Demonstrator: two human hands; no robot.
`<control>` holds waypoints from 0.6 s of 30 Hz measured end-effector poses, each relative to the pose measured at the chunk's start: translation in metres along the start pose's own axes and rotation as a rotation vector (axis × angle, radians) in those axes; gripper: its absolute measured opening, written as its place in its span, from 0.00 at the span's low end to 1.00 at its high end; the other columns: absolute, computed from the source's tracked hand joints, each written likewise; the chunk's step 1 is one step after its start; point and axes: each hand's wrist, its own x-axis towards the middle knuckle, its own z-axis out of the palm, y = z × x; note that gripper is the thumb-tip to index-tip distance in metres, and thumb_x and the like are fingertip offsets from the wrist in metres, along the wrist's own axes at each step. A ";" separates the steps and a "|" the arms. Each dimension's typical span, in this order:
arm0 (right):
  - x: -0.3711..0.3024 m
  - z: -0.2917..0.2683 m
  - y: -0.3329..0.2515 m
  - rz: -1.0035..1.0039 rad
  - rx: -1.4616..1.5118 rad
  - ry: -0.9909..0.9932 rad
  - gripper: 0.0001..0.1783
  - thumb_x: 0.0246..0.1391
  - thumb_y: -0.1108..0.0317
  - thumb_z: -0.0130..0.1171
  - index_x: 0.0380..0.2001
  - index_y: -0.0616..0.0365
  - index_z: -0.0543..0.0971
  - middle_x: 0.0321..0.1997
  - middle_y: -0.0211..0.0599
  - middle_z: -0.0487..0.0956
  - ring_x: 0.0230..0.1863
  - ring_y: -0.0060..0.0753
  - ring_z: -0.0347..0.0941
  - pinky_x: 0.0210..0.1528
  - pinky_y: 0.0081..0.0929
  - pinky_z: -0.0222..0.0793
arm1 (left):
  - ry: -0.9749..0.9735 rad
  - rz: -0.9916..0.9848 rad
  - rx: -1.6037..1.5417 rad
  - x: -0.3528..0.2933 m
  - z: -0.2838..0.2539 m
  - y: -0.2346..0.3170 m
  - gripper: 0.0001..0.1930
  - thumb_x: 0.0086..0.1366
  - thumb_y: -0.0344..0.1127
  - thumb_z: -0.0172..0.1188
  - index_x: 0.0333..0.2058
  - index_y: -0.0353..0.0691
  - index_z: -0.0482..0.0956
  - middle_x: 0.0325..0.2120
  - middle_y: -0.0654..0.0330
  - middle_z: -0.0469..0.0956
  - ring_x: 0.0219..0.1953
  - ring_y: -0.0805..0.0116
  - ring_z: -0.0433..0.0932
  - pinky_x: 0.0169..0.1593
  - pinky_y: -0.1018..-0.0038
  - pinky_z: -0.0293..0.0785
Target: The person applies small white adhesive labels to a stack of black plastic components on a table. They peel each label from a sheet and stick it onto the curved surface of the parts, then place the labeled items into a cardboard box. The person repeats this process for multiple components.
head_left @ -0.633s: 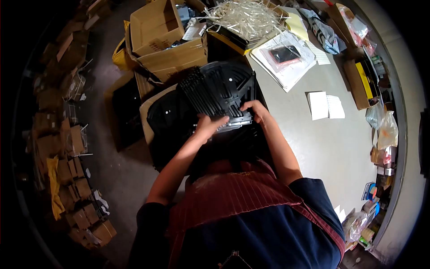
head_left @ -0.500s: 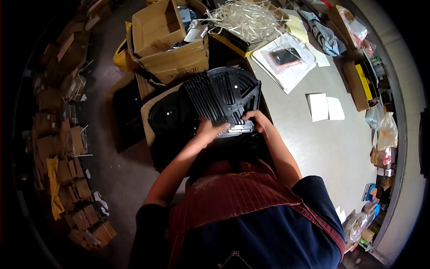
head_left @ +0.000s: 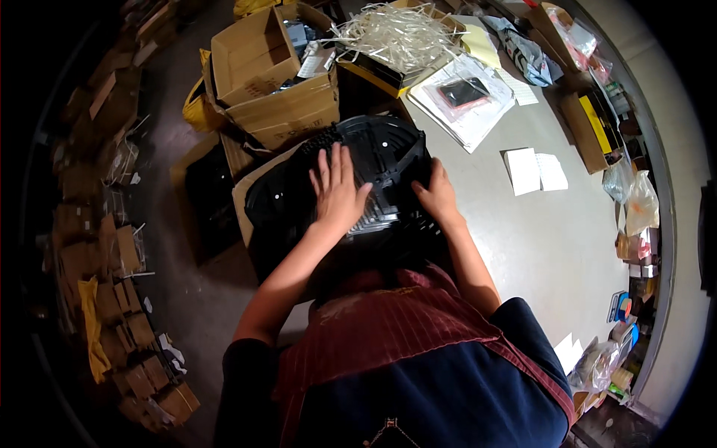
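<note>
A stack of black moulded plastic parts (head_left: pixel 390 160), ribbed and rounded at the far end, sits in an open cardboard box (head_left: pixel 240 196) in front of me. My left hand (head_left: pixel 337 196) lies on the stack's left part, its fingers stretched out and spread. At the right edge, my right hand (head_left: pixel 439 196) rests against the parts with its thumb apart from its fingers. Another black part (head_left: pixel 270 198) with a white dot lies to the left in the same box. My arms and apron hide the near side of the box.
Beyond stands a larger cardboard box (head_left: pixel 287 119) with a smaller box in it. A heap of clear plastic strips (head_left: pixel 399 37) lies at the far side. On the table (head_left: pixel 515 246) at right are papers (head_left: pixel 523 170) and a dark phone-like object (head_left: pixel 464 91). Cartons (head_left: pixel 142 328) line the left.
My left hand has let go of the stack's near edge and moved forward onto its top, fingers spreading. My right hand has shifted to the right edge and opened. The stack looks lower and flatter.
</note>
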 end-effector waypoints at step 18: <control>0.013 0.087 -0.001 -0.269 -0.486 0.084 0.45 0.67 0.42 0.47 0.70 0.73 0.57 0.75 0.70 0.53 0.73 0.74 0.51 0.72 0.55 0.55 | -0.116 0.004 -0.037 0.001 0.077 -0.043 0.36 0.74 0.56 0.47 0.74 0.47 0.54 0.77 0.62 0.42 0.78 0.50 0.33 0.64 0.21 0.22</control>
